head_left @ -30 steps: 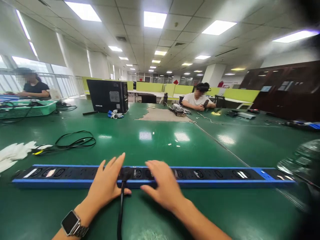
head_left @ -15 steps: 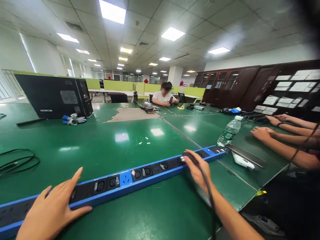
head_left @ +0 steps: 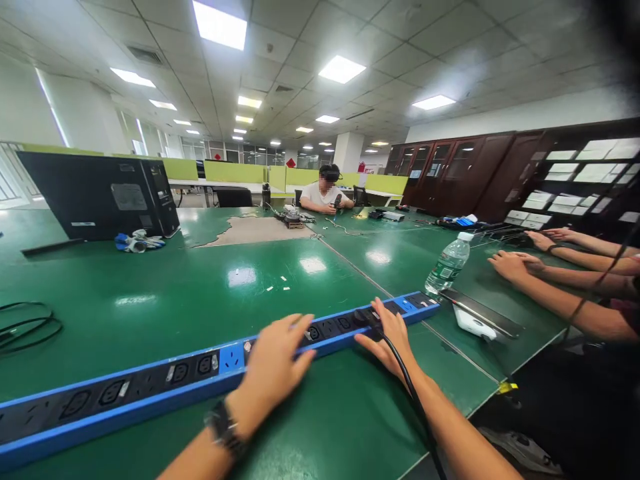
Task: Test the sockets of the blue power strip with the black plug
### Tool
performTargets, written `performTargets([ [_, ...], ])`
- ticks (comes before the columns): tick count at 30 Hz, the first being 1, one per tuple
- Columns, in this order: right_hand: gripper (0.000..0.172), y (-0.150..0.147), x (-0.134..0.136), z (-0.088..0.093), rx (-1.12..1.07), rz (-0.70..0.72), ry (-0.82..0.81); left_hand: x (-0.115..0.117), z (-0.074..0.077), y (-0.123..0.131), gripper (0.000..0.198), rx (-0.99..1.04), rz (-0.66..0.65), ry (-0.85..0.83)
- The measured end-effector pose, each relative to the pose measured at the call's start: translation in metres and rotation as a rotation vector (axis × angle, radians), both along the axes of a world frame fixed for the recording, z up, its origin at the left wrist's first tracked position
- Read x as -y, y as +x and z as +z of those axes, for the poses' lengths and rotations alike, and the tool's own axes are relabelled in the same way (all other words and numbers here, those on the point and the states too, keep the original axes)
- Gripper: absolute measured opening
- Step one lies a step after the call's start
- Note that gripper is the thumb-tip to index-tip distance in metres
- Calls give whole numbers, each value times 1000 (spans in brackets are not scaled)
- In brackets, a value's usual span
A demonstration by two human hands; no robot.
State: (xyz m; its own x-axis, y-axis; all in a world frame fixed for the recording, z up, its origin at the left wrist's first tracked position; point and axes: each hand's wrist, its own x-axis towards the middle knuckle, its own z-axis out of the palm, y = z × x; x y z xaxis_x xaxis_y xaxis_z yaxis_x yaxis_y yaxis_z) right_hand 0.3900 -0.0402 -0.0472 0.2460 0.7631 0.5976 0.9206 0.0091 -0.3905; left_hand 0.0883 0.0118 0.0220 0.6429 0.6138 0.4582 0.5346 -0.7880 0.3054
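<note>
A long blue power strip with black socket panels lies slantwise across the green table. My left hand, with a dark watch on its wrist, reaches over the strip's middle, fingers stretched and thumb apart, hiding several sockets. A black plug sits at the strip toward its right end; how deep it is seated cannot be made out. Around the plug's right side, my right hand has thumb and fingers spread. The plug's black cable runs down along the right forearm.
A water bottle, a dark flat bar and a white device stand near the strip's right end. Another person's hands rest at right. Left are a computer case, gloves and a coiled cable. Someone sits opposite.
My left hand has moved right along the strip to its middle. The fingers of my right hand have loosened from the plug, which stays at the strip.
</note>
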Motion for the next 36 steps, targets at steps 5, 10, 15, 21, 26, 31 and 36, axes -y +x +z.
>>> performTargets([
  [5,75,18,-3,-24,246,-139,-104,9,2,135,52,-30,-65,-73],
  [10,67,30,-10,-32,311,-179,-139,14,11,146,26,23,-30,-89],
  [15,82,26,-10,-28,350,-196,-142,9,15,36,25,272,115,-61],
  [21,93,35,-13,-28,308,-167,-123,4,-16,-181,29,235,475,17],
  [26,86,-2,-13,-9,219,-41,0,2,-17,-237,29,113,389,-23],
  [31,60,-144,-13,26,144,369,43,-9,-4,-230,28,-38,231,-105],
  [36,57,-303,-33,53,102,714,-56,-4,-15,-236,81,-132,442,54],
])
